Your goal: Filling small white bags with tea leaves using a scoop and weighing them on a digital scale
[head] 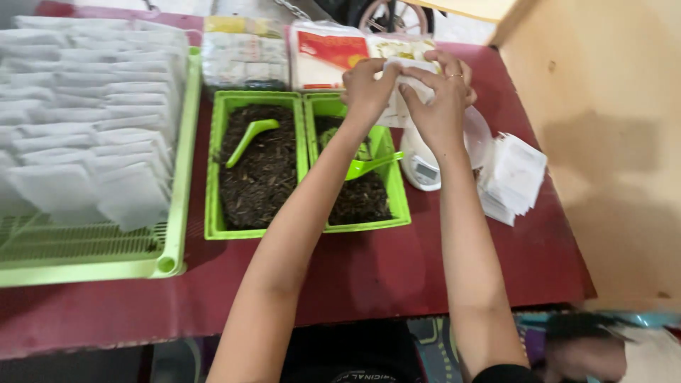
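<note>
Two trays: a large light-green slatted tray (181, 170) at far left, its upper part filled with overlapping rows of filled white sachets (85, 106).
Middle bins: twin green bins side by side on the dark red table (369, 276); the left bin (214, 170) holds dark loose leaf with a green scoop (250, 138) lying in it.
Right bin: right bin (397, 202), same dark leaf, a second green scoop (369, 167) partly hidden under the left forearm.
Back row: a clear packet of small white pieces with a yellow top (243, 53), then a white packet with a red and yellow label (323, 57), both behind the bins.
Left hand: left hand (367, 89), fingers pinched on the top edge of a small white sachet (411, 89).
Right hand: right hand (443, 99), fingers closed on the same sachet, a ring on one finger.
Sachet: held above the white kitchen scale (425, 167); whether it touches the scale's clear pan is hard to tell.
Right side: loose stack of empty white sachets (514, 177) beside the scale, near a pale wooden panel (603, 142).
</note>
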